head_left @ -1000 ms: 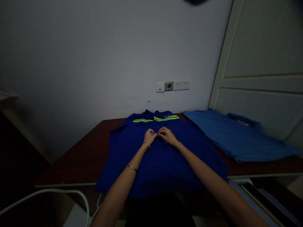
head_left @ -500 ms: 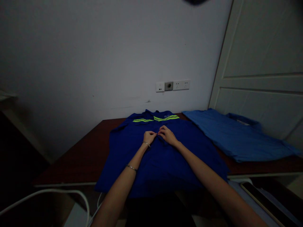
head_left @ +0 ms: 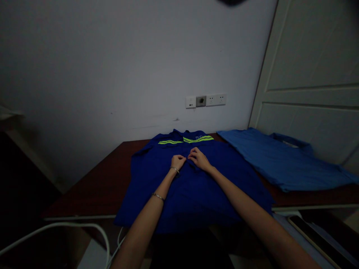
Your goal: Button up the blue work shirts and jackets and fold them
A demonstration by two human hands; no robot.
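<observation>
A dark blue work jacket [head_left: 157, 175] with yellow-green reflective stripes lies spread over the table, its collar toward the wall. At its front opening, below the stripes, my left hand [head_left: 177, 161] pinches the cloth. My right hand [head_left: 199, 158] is closed on the same front edge, its fingertips almost touching those of the left. Whether a button sits between the fingers is too small to make out. My left wrist and forearm carry thin bracelets.
A lighter blue shirt [head_left: 269, 160] lies to the right on the dark red table [head_left: 98, 179]. Wall sockets [head_left: 206, 101] are behind, and a pale door [head_left: 308, 93] stands at right. A white cable [head_left: 92, 225] loops at front left. A dark flat object [head_left: 311, 237] lies at lower right.
Both hands stay at the same spot on the jacket's front, with only slight finger movement. The whole view has shifted a little.
</observation>
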